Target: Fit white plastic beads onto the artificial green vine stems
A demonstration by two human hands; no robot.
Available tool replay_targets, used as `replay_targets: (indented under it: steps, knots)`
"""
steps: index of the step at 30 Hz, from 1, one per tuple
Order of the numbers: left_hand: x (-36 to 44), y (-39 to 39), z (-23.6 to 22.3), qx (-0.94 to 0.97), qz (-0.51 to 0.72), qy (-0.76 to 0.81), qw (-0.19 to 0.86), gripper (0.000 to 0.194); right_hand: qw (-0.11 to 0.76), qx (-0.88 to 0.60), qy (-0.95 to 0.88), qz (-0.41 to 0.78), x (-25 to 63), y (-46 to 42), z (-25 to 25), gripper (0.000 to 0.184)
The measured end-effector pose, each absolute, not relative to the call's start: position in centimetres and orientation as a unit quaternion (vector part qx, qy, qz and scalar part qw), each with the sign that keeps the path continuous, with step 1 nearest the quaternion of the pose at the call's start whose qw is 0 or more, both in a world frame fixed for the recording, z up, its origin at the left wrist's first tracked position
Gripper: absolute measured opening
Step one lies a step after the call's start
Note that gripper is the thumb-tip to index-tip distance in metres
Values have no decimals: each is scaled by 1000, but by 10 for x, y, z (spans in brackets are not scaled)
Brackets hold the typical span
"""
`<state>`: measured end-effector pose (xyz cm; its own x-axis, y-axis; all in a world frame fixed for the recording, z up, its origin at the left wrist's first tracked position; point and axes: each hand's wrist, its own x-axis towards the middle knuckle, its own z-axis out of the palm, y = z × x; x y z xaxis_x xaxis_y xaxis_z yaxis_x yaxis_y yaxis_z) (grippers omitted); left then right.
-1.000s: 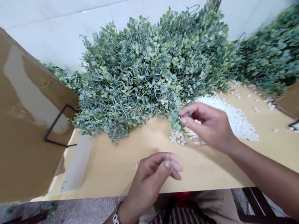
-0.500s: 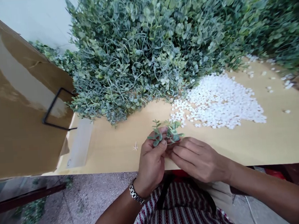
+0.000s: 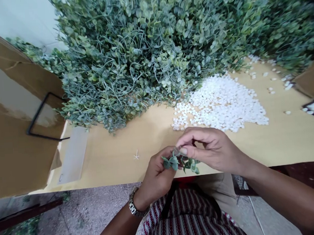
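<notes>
Near the table's front edge my left hand (image 3: 161, 172) is closed around a small artificial leaf sprig (image 3: 173, 162), its green leaves showing above and beside the thumb. My right hand (image 3: 211, 149) meets it from the right, thumb and forefinger pinched on the sprig's stem end. What exactly lies between those two fingertips is too small to make out. Some leaves hang below the right thumb. Behind the hands lies a heap of small white plastic pieces (image 3: 226, 102). A small white star-shaped piece (image 3: 136, 155) lies to the left of my left hand.
A large pile of artificial greenery (image 3: 147, 50) fills the back of the table (image 3: 108, 149). At the left stands a cardboard box (image 3: 16, 141) with a black wire frame (image 3: 36, 118) against it. A translucent strip (image 3: 73, 155) lies beside the box. More cardboard (image 3: 311, 78) is at the right.
My right hand has risen and turned, now pinching at the top of the sprig. The sprig has tipped downward towards me in my left hand. The whole view has shifted slightly.
</notes>
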<state>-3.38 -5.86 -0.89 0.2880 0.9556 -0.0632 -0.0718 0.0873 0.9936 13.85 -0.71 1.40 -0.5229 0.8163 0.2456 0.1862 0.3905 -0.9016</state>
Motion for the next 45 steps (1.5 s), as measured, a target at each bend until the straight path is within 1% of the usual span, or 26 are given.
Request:
replay_targets:
  steps: [3, 4, 5, 6, 10, 12, 15, 18, 21, 25, 27, 29, 31, 32, 35, 37, 39, 41, 45]
  knots:
    - [-40, -59, -4, 533, 425, 416, 602, 44, 380, -363, -723, 448, 136, -9, 9, 6]
    - [-42, -59, -3, 535, 432, 413, 597, 52, 382, -372, -718, 447, 136, -9, 7, 5]
    - [-44, -58, -1, 543, 437, 413, 587, 55, 378, -377, -717, 449, 135, -10, 7, 5]
    - [-45, -57, 1, 554, 438, 417, 572, 52, 372, -379, -717, 451, 134, -11, 6, 5]
    - [-43, -51, 5, 596, 405, 466, 514, 18, 369, -362, -735, 438, 128, -17, 2, 6]
    - [-41, -48, 3, 601, 396, 491, 490, 8, 368, -348, -749, 428, 130, -18, 0, 7]
    - [-40, -46, -4, 594, 411, 524, 451, 9, 358, -353, -777, 378, 142, -11, 1, 13]
    - [-40, -45, -9, 574, 450, 531, 431, 7, 337, -414, -810, 243, 157, 7, 7, 14]
    - [-40, -44, -10, 560, 473, 523, 435, 5, 261, -420, -857, 145, 158, 26, 12, 14]
    - [-40, -44, -10, 573, 471, 502, 445, 8, 155, -373, -914, 43, 138, 40, 7, 16]
    - [-39, -44, -10, 580, 464, 499, 446, 7, 125, -353, -927, -19, 130, 42, 2, 19]
    - [-39, -45, -11, 578, 462, 504, 445, 5, 126, -344, -929, -47, 127, 42, -2, 21]
    - [-38, -45, -11, 564, 468, 513, 447, 4, 163, -341, -926, -24, 130, 40, -1, 20]
    - [-38, -45, -11, 555, 473, 516, 449, 4, 194, -343, -919, 11, 132, 38, 1, 18]
    - [-36, -45, -11, 536, 488, 520, 451, 4, 300, -364, -858, 204, 138, 28, 9, 10]
    - [-34, -45, -10, 529, 496, 519, 453, 5, 346, -385, -789, 332, 139, 18, 12, 7]
    - [-31, -45, -9, 517, 504, 514, 463, 7, 367, -402, -727, 418, 136, 8, 10, 8]
    - [-28, -44, -7, 501, 508, 509, 481, 8, 377, -408, -681, 476, 132, 0, 5, 9]
    - [-21, -43, -3, 477, 498, 513, 511, 9, 408, -402, -611, 547, 128, -9, -7, 11]
